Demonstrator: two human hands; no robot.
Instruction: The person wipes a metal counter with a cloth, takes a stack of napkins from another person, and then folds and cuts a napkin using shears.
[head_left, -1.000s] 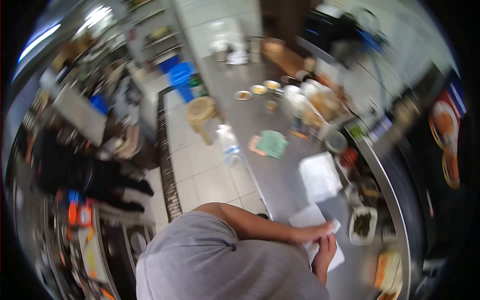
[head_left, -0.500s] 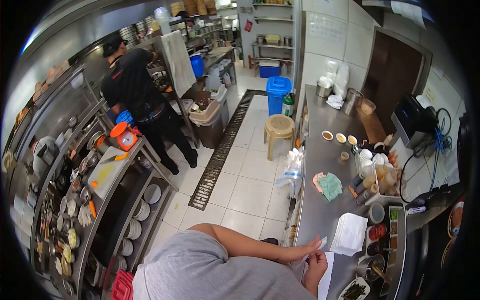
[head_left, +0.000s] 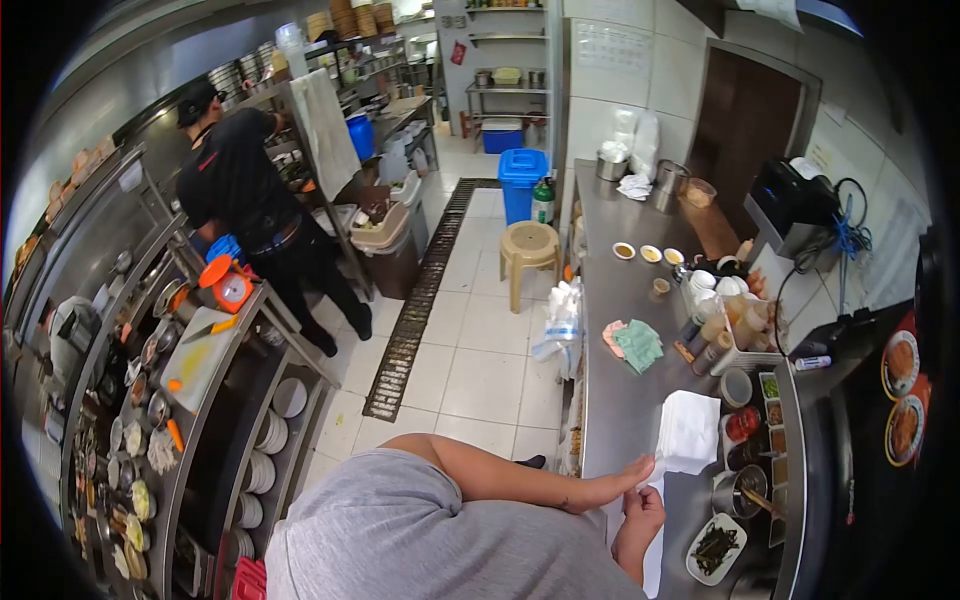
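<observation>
My left hand reaches over the steel counter with its fingers stretched out and held together. The fingertips lie by the near corner of a stack of white paper napkins. Just below it my right hand is closed, its fingers curled at the edge of a white napkin that hangs or lies under the hands. Part of that napkin is hidden by my hands and grey shirt. A small bit of white shows between the two hands.
Along the counter are folded cloths, small sauce cups, a bottle bin, a steel pot and a dish of dark greens. A co-worker stands at the far left. A stool stands on the floor.
The view has shifted, so the counter sits a little further left. My left fingertips have moved up to the napkin stack's corner. My right hand stays curled beneath.
</observation>
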